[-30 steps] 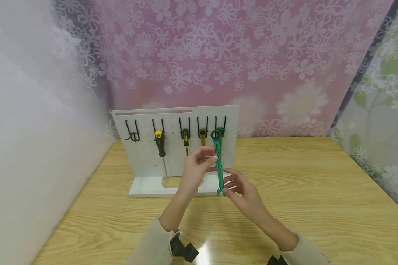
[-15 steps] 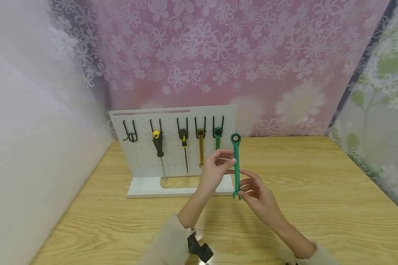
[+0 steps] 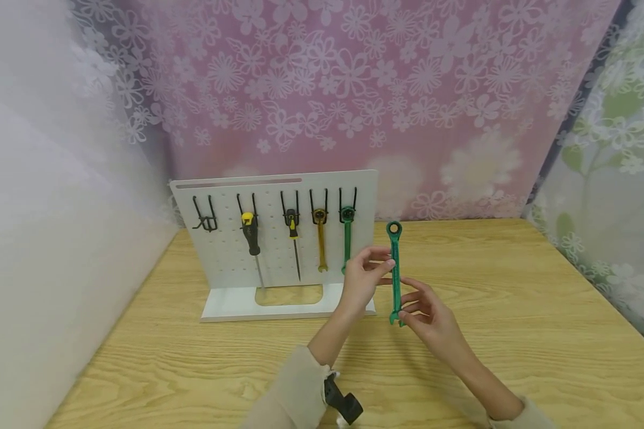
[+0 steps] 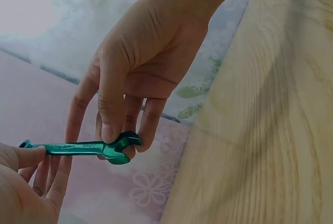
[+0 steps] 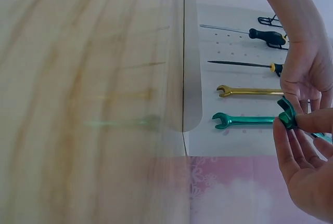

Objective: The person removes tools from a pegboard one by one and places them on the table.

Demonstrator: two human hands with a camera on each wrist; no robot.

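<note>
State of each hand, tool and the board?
Held green metal wrench: unhung, ring end up
Left hand: pinching its shaft
Right hand: pinching its lower end
Other green metal wrench: hung
Gold metal wrench: hung
Larger black-yellow screwdriver: hung
Smaller black-yellow screwdriver: hung
White perforated board: standing upright

Held green wrench (image 3: 396, 283) now right of pegboard (image 3: 224, 253)
</note>
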